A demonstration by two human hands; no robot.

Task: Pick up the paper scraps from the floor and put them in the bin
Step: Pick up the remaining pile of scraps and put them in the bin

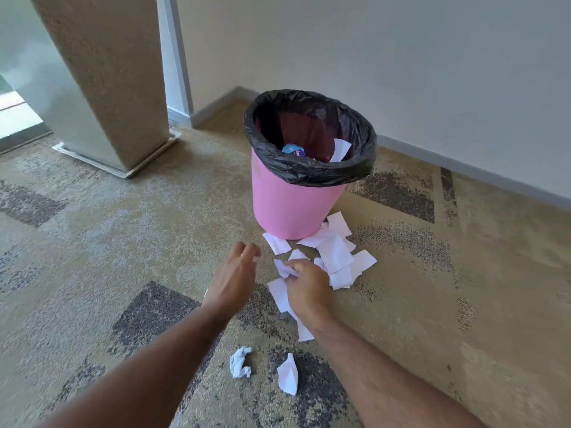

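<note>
Head view
Bin: 1 pink bin [290,208] is seen upright on the carpet [123,242], near the wall [401,57]; its rim is wrapped by 1 black liner [309,171].
Bin contents: 1 white scrap [340,149] is leaned against the inner liner, and 1 blue wrapper [293,150] is seen beside it, lower in the bin.
Scraps: a pile of white scraps [335,256] is spread on the carpet at the foot of the bin, the nearest pieces touching its base; the pieces overlap, so an exact count cannot be given, but roughly 10 are seen.
Near scraps: 2 crumpled pieces are seen apart from the pile, closer to the camera: 1 bluish wad [240,362] and 1 folded white piece [288,374], lying side by side between the forearms.
Right hand: 1 right hand [307,287] is reached forward and down over the pile, knuckles up, fingers curled round 1 held scrap [284,269].
Left hand: 1 left hand [234,278] is held just left of the pile, palm turned inward, fingers loosely bent and blurred; nothing is seen in its grasp.
Pillar: 1 pillar [108,72] is stood on a metal base at the upper left.
</note>
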